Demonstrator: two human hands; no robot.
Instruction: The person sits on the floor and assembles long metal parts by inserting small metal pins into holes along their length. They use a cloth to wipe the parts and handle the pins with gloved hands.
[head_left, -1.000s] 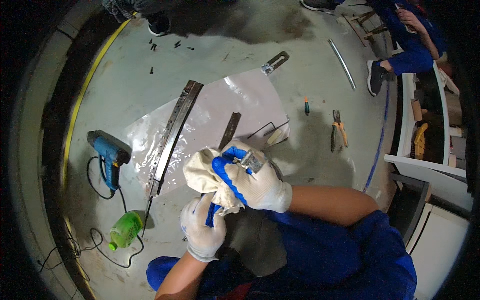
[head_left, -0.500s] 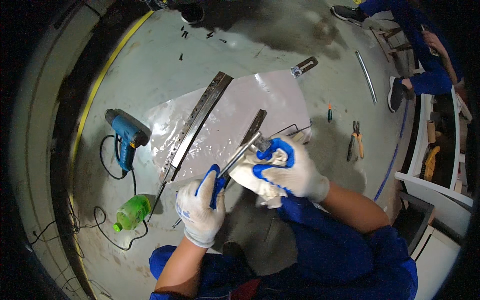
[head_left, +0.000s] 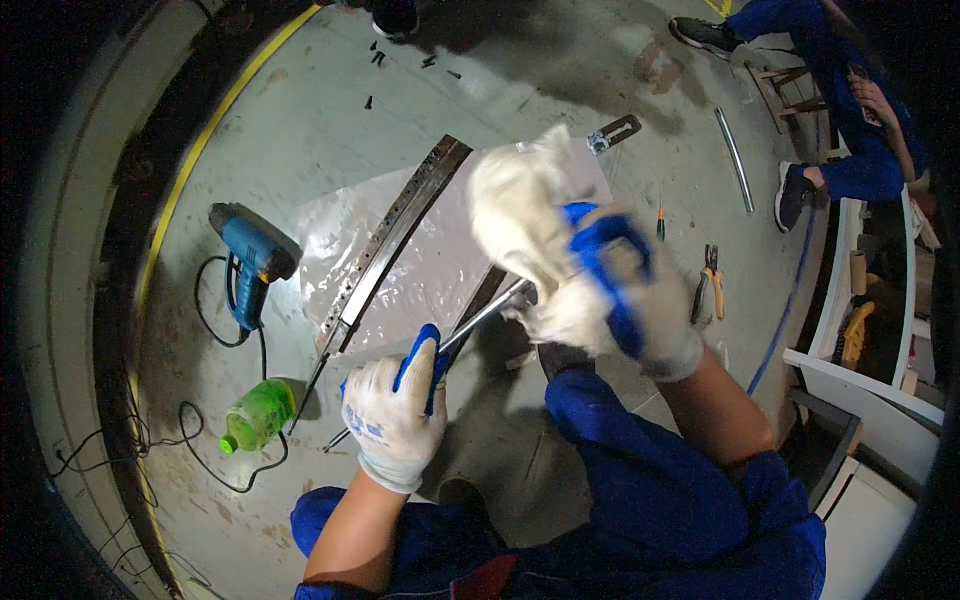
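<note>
My left hand (head_left: 393,420), in a white knit glove with blue coating, is closed around a slim metal rod (head_left: 480,318). The rod slants up to the right, and its far end, with a metal fitting, is partly covered by a white cloth (head_left: 512,210). My right hand (head_left: 640,295), gloved alike and smeared by motion, grips the cloth, which billows up beyond the rod end. Beneath lies a clear plastic sheet (head_left: 425,285) bearing a long metal rail (head_left: 400,232) with a row of holes. A darker bar (head_left: 484,290) is partly hidden behind the rod.
On the floor at left are a blue heat gun (head_left: 250,262) with its cord and a green bottle (head_left: 258,415). Pliers (head_left: 709,285), a screwdriver (head_left: 660,226) and a metal tube (head_left: 735,160) lie at right. A seated person (head_left: 860,170) is near a white shelf (head_left: 850,376).
My right hand has moved right with the cloth, which has flared upward from a bunched shape near the rod end. My left hand keeps its hold on the rod.
</note>
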